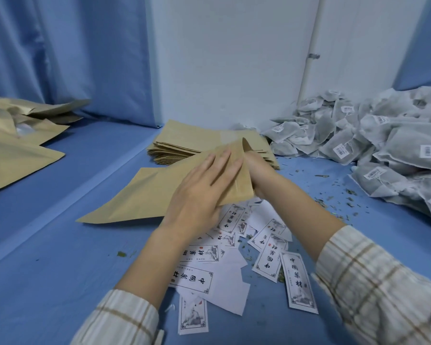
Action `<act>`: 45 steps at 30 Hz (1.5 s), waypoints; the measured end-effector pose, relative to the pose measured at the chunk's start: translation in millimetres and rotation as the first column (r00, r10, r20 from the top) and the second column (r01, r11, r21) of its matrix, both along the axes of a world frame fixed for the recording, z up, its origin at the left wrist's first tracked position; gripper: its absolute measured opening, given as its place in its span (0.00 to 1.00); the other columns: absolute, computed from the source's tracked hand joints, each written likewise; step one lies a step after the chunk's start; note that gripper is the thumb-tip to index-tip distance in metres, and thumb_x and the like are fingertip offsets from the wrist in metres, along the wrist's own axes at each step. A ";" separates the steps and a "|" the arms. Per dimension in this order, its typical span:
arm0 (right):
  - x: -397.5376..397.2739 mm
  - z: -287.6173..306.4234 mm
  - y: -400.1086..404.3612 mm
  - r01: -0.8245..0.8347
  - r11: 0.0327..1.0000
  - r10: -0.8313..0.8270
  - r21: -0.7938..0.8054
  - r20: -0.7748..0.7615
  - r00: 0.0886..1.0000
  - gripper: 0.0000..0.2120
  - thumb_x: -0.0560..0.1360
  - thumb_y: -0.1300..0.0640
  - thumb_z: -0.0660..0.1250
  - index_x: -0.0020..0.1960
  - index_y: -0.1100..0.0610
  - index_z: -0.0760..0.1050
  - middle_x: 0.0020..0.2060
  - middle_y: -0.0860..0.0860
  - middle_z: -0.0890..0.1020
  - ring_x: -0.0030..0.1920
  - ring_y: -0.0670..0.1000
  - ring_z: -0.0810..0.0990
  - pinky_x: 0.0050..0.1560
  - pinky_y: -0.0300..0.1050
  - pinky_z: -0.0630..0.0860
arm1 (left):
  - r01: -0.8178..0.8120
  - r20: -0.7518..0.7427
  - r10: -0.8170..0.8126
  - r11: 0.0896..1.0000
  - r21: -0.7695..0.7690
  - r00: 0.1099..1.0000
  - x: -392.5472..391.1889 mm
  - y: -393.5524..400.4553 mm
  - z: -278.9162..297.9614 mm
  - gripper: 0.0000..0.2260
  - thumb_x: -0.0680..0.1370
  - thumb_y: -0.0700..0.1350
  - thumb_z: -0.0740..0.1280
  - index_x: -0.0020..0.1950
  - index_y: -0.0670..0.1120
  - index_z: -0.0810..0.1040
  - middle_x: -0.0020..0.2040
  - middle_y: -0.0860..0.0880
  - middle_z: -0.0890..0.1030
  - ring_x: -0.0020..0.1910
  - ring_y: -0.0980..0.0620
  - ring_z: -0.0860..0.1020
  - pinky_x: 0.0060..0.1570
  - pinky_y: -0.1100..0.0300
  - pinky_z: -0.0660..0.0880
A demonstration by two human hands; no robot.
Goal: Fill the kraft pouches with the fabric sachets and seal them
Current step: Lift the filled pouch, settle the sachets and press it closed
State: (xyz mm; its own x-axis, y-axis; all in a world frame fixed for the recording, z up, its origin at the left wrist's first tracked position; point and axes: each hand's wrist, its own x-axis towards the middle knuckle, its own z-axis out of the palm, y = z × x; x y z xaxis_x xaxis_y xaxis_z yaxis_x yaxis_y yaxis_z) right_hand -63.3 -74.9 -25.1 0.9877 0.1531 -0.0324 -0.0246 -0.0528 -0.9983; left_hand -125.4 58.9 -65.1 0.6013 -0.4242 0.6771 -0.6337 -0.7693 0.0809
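A kraft pouch (144, 192) lies tilted on the blue table (47, 245). The left hand (202, 192) presses it with straight fingers; the right hand (256, 170) sits at its mouth, grip hidden. Fabric sachets (373, 140) are heaped right, beside stacked pouches (184, 143).

A small makeshift packing room: a table (47, 245) draped in blue cloth in a corner of plain white wall (222, 58) and blue curtains (60, 46), heaped with fabric sachets (383, 138), a stack of kraft pouches (184, 143), loose printed labels (271, 255) and scattered herb crumbs (334, 202).
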 end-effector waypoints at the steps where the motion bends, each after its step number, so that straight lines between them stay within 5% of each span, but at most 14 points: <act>1: -5.1 4.3 -5.1 -0.071 0.997 0.073 -0.037 0.037 0.997 0.05 0.76 0.59 0.63 0.45 0.59 0.76 0.27 0.48 0.80 0.27 0.46 0.79 0.27 0.34 0.74 | 0.009 0.046 -0.007 0.999 -0.037 0.999 -2.2 -0.1 1.3 0.28 0.70 0.35 0.55 0.71 0.42 0.68 0.72 0.42 0.67 0.71 0.39 0.66 0.66 0.46 0.68; 5: -17.4 26.1 -41.2 0.009 0.984 0.062 -0.178 0.387 0.920 0.13 0.76 0.63 0.61 0.40 0.51 0.81 0.34 0.44 0.83 0.35 0.42 0.81 0.41 0.38 0.78 | 0.076 0.215 -0.038 0.983 -0.169 0.976 5.2 -1.6 11.4 0.24 0.72 0.29 0.62 0.66 0.43 0.75 0.66 0.46 0.75 0.66 0.43 0.73 0.63 0.47 0.72; 8: -19.0 41.1 -67.2 0.353 0.864 -0.017 -0.359 0.679 0.734 0.16 0.73 0.66 0.59 0.40 0.50 0.82 0.40 0.39 0.80 0.49 0.47 0.77 0.51 0.39 0.70 | 0.167 0.209 -0.106 0.938 -0.303 0.972 10.9 -2.0 34.4 0.22 0.75 0.33 0.67 0.67 0.50 0.75 0.65 0.56 0.76 0.63 0.59 0.74 0.63 0.63 0.71; 12: -18.0 65.9 -90.4 0.553 0.742 0.050 -0.380 0.853 0.519 0.15 0.71 0.69 0.58 0.42 0.58 0.83 0.52 0.49 0.71 0.57 0.52 0.67 0.59 0.36 0.59 | 0.191 0.197 -0.106 0.852 -0.487 0.975 11.4 -6.3 68.9 0.17 0.75 0.39 0.68 0.63 0.53 0.78 0.56 0.74 0.74 0.48 0.77 0.73 0.47 0.81 0.66; 14: -20.0 86.0 -96.8 0.479 0.791 0.070 -0.381 0.834 0.548 0.18 0.69 0.65 0.53 0.44 0.56 0.81 0.57 0.49 0.69 0.58 0.48 0.66 0.60 0.34 0.60 | 0.160 0.160 -0.082 0.800 -0.579 0.984 12.5 -7.3 84.2 0.11 0.75 0.41 0.69 0.55 0.51 0.81 0.48 0.77 0.75 0.38 0.75 0.71 0.40 0.81 0.64; 15: -21.8 96.8 -101.0 0.417 0.820 0.088 -0.392 0.806 0.585 0.20 0.68 0.63 0.51 0.45 0.53 0.81 0.58 0.47 0.70 0.59 0.45 0.67 0.61 0.32 0.61 | 0.118 0.110 -0.062 0.760 -0.639 0.992 13.9 -6.2 92.4 0.05 0.74 0.45 0.69 0.49 0.52 0.82 0.52 0.67 0.66 0.33 0.69 0.70 0.36 0.79 0.64; 16: -23.5 107.2 -105.8 0.359 0.840 0.113 -0.408 0.777 0.619 0.21 0.68 0.62 0.50 0.47 0.50 0.80 0.58 0.46 0.72 0.60 0.43 0.68 0.62 0.33 0.63 | 0.076 0.049 -0.059 0.711 -0.699 0.997 15.7 -3.9 101.2 0.02 0.73 0.49 0.70 0.42 0.54 0.82 0.27 0.62 0.63 0.30 0.64 0.67 0.32 0.76 0.63; 17: -26.0 117.3 -110.8 0.304 0.851 0.148 -0.428 0.751 0.643 0.22 0.67 0.61 0.50 0.49 0.48 0.79 0.57 0.44 0.75 0.60 0.42 0.70 0.62 0.36 0.66 | 0.056 0.016 -0.067 0.665 -0.745 0.998 17.3 -1.5 109.7 0.05 0.72 0.51 0.70 0.36 0.56 0.79 0.25 0.60 0.71 0.28 0.62 0.65 0.30 0.73 0.62; 18: -27.7 126.5 -115.7 0.255 0.854 0.189 -0.453 0.727 0.660 0.22 0.67 0.61 0.50 0.51 0.47 0.78 0.56 0.43 0.77 0.60 0.42 0.72 0.62 0.39 0.68 | 0.054 -0.005 -0.092 0.628 -0.777 0.996 19.7 0.8 117.7 0.08 0.71 0.52 0.71 0.32 0.55 0.77 0.26 0.59 0.66 0.28 0.61 0.65 0.29 0.71 0.62; 23: -32.8 162.8 -127.8 0.225 0.812 0.304 -0.539 0.720 0.624 0.06 0.70 0.50 0.72 0.46 0.48 0.79 0.43 0.42 0.81 0.47 0.39 0.78 0.50 0.30 0.74 | 0.110 -0.012 -0.238 0.491 -0.864 0.971 22.2 2.1 159.1 0.07 0.73 0.46 0.71 0.35 0.53 0.79 0.31 0.61 0.79 0.32 0.64 0.75 0.35 0.71 0.72; 27: -32.3 181.3 -135.2 0.291 0.866 0.174 -0.406 0.791 0.587 0.15 0.61 0.41 0.73 0.35 0.52 0.77 0.29 0.47 0.76 0.33 0.42 0.71 0.35 0.33 0.67 | 0.103 -0.052 -0.334 0.430 -0.897 0.941 23.5 1.0 180.5 0.13 0.74 0.57 0.66 0.36 0.50 0.82 0.37 0.51 0.80 0.38 0.54 0.76 0.39 0.59 0.73; 32: -26.5 194.5 -153.4 0.306 0.926 0.002 -0.220 0.816 0.578 0.19 0.60 0.45 0.77 0.49 0.41 0.77 0.29 0.56 0.71 0.33 0.49 0.71 0.40 0.41 0.70 | 0.018 -0.076 -0.319 0.282 -0.959 0.945 29.0 -10.7 199.7 0.16 0.79 0.47 0.65 0.33 0.46 0.83 0.36 0.48 0.81 0.37 0.52 0.77 0.41 0.59 0.75; 37: -18.8 190.0 -167.1 0.259 0.937 0.011 -0.233 0.763 0.646 0.21 0.62 0.51 0.78 0.52 0.42 0.76 0.31 0.58 0.73 0.35 0.49 0.75 0.45 0.42 0.73 | -0.010 -0.075 -0.244 0.259 -0.966 0.967 37.7 -28.4 194.3 0.12 0.79 0.45 0.65 0.43 0.37 0.78 0.41 0.44 0.73 0.40 0.50 0.70 0.43 0.56 0.68; 45: -8.2 184.8 -181.4 0.344 0.846 0.040 -0.407 0.692 0.721 0.09 0.66 0.52 0.76 0.44 0.43 0.80 0.28 0.38 0.76 0.33 0.37 0.73 0.35 0.27 0.68 | -0.039 -0.162 -0.345 0.340 -0.940 0.925 39.9 -61.2 171.2 0.17 0.77 0.49 0.67 0.38 0.35 0.78 0.35 0.48 0.73 0.36 0.54 0.69 0.36 0.61 0.64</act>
